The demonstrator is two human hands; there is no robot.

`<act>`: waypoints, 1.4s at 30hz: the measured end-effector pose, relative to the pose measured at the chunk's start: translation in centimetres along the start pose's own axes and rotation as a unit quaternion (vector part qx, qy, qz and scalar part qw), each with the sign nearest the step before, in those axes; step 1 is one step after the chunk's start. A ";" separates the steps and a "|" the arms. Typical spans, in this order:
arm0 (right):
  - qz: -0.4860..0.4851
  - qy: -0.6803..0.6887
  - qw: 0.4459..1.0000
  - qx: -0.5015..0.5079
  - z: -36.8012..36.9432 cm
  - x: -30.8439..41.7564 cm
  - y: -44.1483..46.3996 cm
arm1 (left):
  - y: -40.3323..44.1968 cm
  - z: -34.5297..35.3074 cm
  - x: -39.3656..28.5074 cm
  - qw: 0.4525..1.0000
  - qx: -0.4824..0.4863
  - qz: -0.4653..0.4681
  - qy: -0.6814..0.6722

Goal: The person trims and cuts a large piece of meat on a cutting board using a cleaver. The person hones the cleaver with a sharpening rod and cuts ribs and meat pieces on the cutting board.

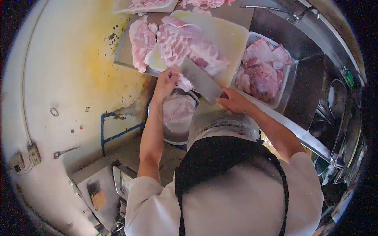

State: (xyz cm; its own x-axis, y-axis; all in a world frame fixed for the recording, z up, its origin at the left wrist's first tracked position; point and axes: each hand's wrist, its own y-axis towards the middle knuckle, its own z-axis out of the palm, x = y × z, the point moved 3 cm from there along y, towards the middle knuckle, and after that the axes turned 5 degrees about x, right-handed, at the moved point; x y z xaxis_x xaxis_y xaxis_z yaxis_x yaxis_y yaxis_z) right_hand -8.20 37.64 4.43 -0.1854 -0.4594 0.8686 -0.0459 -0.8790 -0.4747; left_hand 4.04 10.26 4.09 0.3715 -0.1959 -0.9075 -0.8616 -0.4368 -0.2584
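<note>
My left hand [168, 82] pinches a small pale piece of raw meat [184, 83] at the near edge of the cutting board [233, 36]. In my right hand [236, 102] is a cleaver [201, 82], its wide blade slanting up and left beside that piece. A large slab of raw meat [177, 39] lies on the board, partly behind the blade tip. Left of it rests another long pink piece of meat [140, 43]. Below my left hand, a metal bowl [173, 140] holds pale meat; my forearm covers part of its rim.
At the right, a white basket [289, 74] full of raw meat stands by the sink [307, 74] with its tap [293, 16]. A white tray [165, 8] with meat sits at the far end. The stained wall [71, 78] and a blue pipe frame [122, 131] are on the left.
</note>
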 end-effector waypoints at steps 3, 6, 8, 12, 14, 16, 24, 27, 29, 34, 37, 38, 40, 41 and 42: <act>-0.091 -0.024 0.995 -0.042 0.4 -2.2 4.5 | -0.2 0.0 -0.9 1.000 0.016 -0.017 0.021; -0.061 -0.031 0.995 -0.066 1.4 2.8 7.9 | -0.1 -0.1 -1.2 0.999 0.018 -0.002 0.044; -0.092 -0.064 0.990 -0.090 1.6 2.9 9.8 | -0.3 -0.4 -2.4 0.997 -0.014 0.015 0.073; -0.191 -0.100 0.972 -0.091 2.1 0.8 6.9 | -0.7 -1.4 -0.6 1.000 -0.005 0.004 -0.014; -0.141 -0.102 0.983 -0.064 2.0 -1.6 3.0 | -1.0 -2.0 -0.3 0.999 0.004 -0.032 0.002; -0.037 -0.077 0.995 -0.042 1.2 -1.9 0.5 | -1.2 -2.4 0.5 0.999 0.013 -0.029 -0.031; -0.160 -0.104 0.961 -0.202 1.1 -0.3 2.9 | -2.8 -0.6 -1.0 0.962 -0.122 0.104 0.221; -0.119 -0.087 0.964 -0.222 1.6 -1.3 2.7 | -3.7 2.7 -2.2 0.875 -0.103 0.203 0.428; -0.093 -0.060 0.970 -0.217 1.8 -4.0 2.4 | -3.4 2.8 0.2 0.892 -0.116 0.215 0.379; 0.061 -0.036 0.982 -0.175 0.7 -3.3 -6.3 | -2.1 1.9 1.4 0.939 -0.060 0.142 0.307; 0.127 0.006 0.987 -0.096 -1.0 -6.5 -10.4 | -0.9 1.0 1.8 0.968 -0.011 0.106 0.229; 0.139 0.031 0.988 -0.067 -1.3 -7.6 -10.9 | -0.5 0.7 3.0 0.976 0.004 0.100 0.194; 0.119 0.064 0.985 -0.109 -0.8 -7.8 -10.5 | 0.1 0.7 3.1 0.991 0.038 0.056 0.116; 0.108 0.080 0.982 -0.131 -0.6 -7.7 -10.2 | 0.3 0.7 3.2 0.996 0.054 0.019 0.075; 0.084 0.074 0.984 -0.137 -0.5 -7.8 -9.7 | 0.3 0.9 2.6 0.997 0.069 -0.019 0.036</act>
State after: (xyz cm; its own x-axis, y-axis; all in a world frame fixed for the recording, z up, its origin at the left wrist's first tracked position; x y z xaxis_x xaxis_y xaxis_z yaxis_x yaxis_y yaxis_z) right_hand -6.81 49.85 2.18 -0.3524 -0.5541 0.7541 -0.2608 -0.7158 -0.6478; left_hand 4.41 10.44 1.32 0.4250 -0.2451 -0.8714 -0.8835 -0.3218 -0.3404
